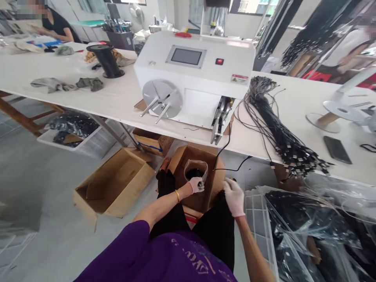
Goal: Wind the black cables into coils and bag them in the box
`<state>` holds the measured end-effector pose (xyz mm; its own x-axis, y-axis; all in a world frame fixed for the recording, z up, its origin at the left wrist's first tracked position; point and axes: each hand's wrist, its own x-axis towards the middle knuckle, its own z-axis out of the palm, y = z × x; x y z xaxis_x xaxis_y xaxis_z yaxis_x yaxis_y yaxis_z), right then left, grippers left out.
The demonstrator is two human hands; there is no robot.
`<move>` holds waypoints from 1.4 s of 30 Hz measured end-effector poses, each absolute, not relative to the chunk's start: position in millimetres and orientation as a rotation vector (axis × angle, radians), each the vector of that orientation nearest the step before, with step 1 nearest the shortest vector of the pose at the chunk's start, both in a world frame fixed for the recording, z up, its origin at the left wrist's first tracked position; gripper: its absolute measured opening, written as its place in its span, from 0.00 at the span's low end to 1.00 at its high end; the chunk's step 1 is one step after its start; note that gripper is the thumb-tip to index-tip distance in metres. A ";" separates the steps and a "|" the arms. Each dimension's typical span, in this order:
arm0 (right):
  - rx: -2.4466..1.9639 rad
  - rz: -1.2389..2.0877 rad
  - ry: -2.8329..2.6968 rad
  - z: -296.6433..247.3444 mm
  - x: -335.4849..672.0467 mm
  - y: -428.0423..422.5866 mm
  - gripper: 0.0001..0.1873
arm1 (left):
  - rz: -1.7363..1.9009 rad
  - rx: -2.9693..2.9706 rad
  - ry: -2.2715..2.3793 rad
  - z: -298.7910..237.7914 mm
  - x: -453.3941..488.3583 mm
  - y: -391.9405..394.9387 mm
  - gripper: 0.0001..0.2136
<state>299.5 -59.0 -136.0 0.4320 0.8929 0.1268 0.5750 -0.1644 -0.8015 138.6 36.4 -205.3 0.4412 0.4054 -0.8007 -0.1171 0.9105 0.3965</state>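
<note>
1. The left hand [197, 185], in a white knit glove with a pink cuff, reaches into the open brown cardboard box [216, 182] between the knees. Its fingers are curled; whether they are clamped on anything I cannot tell.
2. Just beside those fingers, inside the box, sits a clear plastic bag [205, 166] with its mouth open upward and dark contents [194, 173] showing inside.
3. The right hand [235, 196], gloved alike, hangs just beside the box's right wall. Its fingers point toward the table, slightly bent; whether they touch the box or grip anything is unclear.
4. A thin black cable [225, 147] runs down from the table edge to the box's right side.
5. Above stands a white boxy machine [202, 78] with a grey screen, a red switch and a round pegged disc on its front.
6. To its right lies a long bundle of black cables [273, 125], then a dark flat phone [337, 149]; to its left stands a black plastic spool [108, 62].
7. Farther back, at upper left, a person [60, 25] in black sits at the table.
</note>
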 end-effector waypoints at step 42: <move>-1.397 0.808 -1.790 -14.0 215.6 -51.7 0.14 | 0.795 1.030 0.572 -36.2 11.5 -7.6 0.23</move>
<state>215.6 -51.7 -14.0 -0.1584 0.9748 0.1574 0.5272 0.2183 -0.8212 11.5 -7.6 -36.2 0.5959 0.8013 -0.0527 -0.3051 0.2866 0.9082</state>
